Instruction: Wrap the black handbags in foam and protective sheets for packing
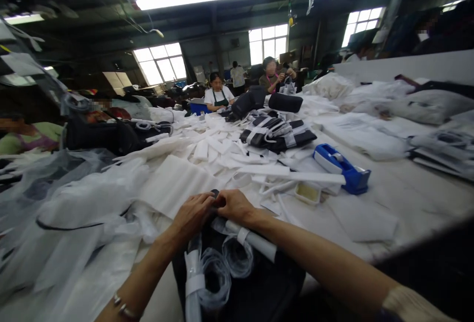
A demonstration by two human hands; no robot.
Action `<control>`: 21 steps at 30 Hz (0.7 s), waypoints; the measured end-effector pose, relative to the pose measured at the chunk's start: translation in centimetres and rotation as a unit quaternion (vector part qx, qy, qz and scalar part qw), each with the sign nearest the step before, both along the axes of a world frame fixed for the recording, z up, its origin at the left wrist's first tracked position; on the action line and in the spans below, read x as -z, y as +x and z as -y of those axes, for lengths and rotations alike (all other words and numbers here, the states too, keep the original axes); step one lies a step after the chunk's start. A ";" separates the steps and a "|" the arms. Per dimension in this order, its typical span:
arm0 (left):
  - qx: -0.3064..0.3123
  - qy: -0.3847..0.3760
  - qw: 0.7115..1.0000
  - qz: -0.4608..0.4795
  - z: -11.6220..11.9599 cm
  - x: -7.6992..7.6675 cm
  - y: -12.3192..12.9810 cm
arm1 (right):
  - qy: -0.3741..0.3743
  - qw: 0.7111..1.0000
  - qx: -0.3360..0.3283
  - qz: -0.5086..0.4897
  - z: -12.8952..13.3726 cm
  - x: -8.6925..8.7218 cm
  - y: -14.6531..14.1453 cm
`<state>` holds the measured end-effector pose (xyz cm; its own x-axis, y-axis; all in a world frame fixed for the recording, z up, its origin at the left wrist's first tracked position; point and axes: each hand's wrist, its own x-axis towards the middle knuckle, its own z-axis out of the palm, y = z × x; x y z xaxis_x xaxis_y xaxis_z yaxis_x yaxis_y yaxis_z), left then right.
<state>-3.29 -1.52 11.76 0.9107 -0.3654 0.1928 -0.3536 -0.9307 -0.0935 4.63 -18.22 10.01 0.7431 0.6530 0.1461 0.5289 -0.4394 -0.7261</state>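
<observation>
A black bag [259, 287] lies at the table's near edge, with clear plastic coils [216, 278] and white-wrapped straps on it. At its far end, my left hand [196, 209] rests with its fingers bent over a small dark part. My right hand [233, 204] is beside it, fingers curled in a pinch at the same dark part [215, 193]. The fingertips of both hands nearly meet, and what lies between them is mostly hidden. Both forearms reach in over the bag's sides.
A blue tape dispenser [342, 169] and a small yellowish dish [307, 193] are right of my hands. White foam pieces [218, 146] cover the table centre. Wrapped black bags [277, 132] lie beyond. Clear plastic sheets [85, 198] heap at left. Several people sit or stand farther back.
</observation>
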 end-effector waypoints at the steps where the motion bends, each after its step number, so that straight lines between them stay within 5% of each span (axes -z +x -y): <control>1: 0.006 -0.020 1.000 -0.016 -0.2 0.2 0.2 | 0.002 1.000 0.002 -0.008 0.0 0.1 0.0; 10: 0.014 0.067 0.997 -0.028 0.3 -0.1 1.0 | 0.006 0.998 -0.008 -0.065 0.4 0.2 0.6; 21: -0.024 -0.064 0.997 -0.023 -0.4 0.6 0.1 | 0.019 0.998 -0.025 -0.057 0.5 0.5 0.6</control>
<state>-3.21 -1.10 11.19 0.9356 -0.2953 0.1935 -0.3087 -0.9502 0.0426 5.27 -18.76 9.56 0.7233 0.6849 0.0880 0.4625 -0.3859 -0.7982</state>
